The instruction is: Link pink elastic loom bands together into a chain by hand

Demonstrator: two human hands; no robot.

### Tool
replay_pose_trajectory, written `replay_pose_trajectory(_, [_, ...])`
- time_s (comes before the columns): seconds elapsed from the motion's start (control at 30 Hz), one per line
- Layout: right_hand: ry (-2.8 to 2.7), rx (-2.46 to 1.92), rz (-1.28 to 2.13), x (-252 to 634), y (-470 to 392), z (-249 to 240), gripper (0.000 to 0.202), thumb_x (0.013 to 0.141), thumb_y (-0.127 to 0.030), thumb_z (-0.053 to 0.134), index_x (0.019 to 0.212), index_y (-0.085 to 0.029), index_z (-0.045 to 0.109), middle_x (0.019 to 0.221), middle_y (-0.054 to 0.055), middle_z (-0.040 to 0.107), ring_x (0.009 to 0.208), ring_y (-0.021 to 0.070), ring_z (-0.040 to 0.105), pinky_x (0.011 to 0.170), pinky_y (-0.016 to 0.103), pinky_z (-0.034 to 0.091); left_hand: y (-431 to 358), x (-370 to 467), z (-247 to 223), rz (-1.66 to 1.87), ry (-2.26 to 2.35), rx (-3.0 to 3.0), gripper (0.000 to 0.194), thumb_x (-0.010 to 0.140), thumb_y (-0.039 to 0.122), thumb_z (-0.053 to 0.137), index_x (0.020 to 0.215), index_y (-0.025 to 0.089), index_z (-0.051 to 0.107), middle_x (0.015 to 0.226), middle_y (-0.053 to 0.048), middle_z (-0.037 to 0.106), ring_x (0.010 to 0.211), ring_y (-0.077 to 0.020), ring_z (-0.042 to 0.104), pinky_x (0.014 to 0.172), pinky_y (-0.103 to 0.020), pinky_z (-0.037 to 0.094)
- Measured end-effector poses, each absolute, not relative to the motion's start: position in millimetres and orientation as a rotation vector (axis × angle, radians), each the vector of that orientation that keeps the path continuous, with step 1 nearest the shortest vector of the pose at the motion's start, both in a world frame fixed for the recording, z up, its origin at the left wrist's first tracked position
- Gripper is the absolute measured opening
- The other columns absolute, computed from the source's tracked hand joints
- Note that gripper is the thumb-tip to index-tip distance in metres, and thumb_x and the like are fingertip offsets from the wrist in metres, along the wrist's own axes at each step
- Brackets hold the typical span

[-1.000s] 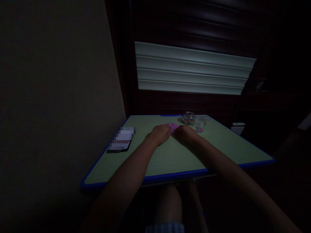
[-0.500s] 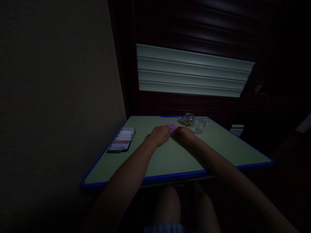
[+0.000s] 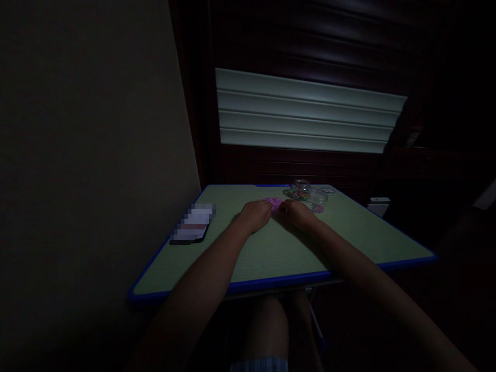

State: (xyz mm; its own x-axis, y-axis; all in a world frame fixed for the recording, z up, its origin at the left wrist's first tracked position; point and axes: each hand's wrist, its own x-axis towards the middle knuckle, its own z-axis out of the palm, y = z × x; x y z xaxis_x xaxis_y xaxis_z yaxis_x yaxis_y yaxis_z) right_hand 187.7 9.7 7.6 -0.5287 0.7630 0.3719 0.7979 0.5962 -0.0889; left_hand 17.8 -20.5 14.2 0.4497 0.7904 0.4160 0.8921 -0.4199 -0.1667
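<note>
A small pink, bumpy thing [image 3: 276, 203] lies between my hands over the table; the dim light hides its exact kind. My left hand [image 3: 256, 214] is closed, its fingertips pressed to the left side of the pink thing. On the other side, my right hand [image 3: 297, 213] has its fingers curled together close to it. What the right fingertips pinch is too small and dark to make out. Behind the right hand are a clear jar [image 3: 300, 190] of small multicoloured rings and a clear round container [image 3: 318, 201] with something pink in it.
The pale green table [image 3: 279, 258] has a raised blue edge. A blurred flat object [image 3: 194, 223] lies at its left side. A clear round lid [image 3: 327, 191] rests at the back right. A wall rises to the left, with a slatted panel [image 3: 306, 111] behind.
My right hand's fingers have shifted slightly and a small gap shows among them. The left hand stays nearly in place by the pink thing. My right leg has moved under the table.
</note>
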Motion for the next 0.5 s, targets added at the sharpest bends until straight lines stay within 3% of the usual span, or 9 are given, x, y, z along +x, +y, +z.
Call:
replay_pose_trajectory(0.2, [-2.417,-1.24,-0.131,188.1,6.8,6.6,0.028,0.081,-0.026,0.045,0.103,-0.019,0.059,0.093,0.008,0.06,0.076,0.0131,0.055,0.065,0.02,0.036,-22.7,19.3,16.4,-0.402,-1.447,-2.372,0.029,0.085,0.027,0.032,0.095,0.016,0.057,0.096,-0.009,0.061,0.087,-0.0176,0.057,0.076,-0.027,0.042])
replay_pose_trajectory(0.5, [-2.495,-1.299,-0.16,187.7,4.8,9.1,0.024,0.081,-0.025,0.045,0.095,-0.017,0.063,0.094,0.009,0.06,0.08,0.0142,0.056,0.07,0.02,0.037,-20.6,18.8,14.5,-0.377,-1.456,-2.354,0.03,0.085,0.028,0.031,0.091,0.016,0.058,0.093,-0.009,0.062,0.084,-0.0179,0.058,0.073,-0.028,0.042])
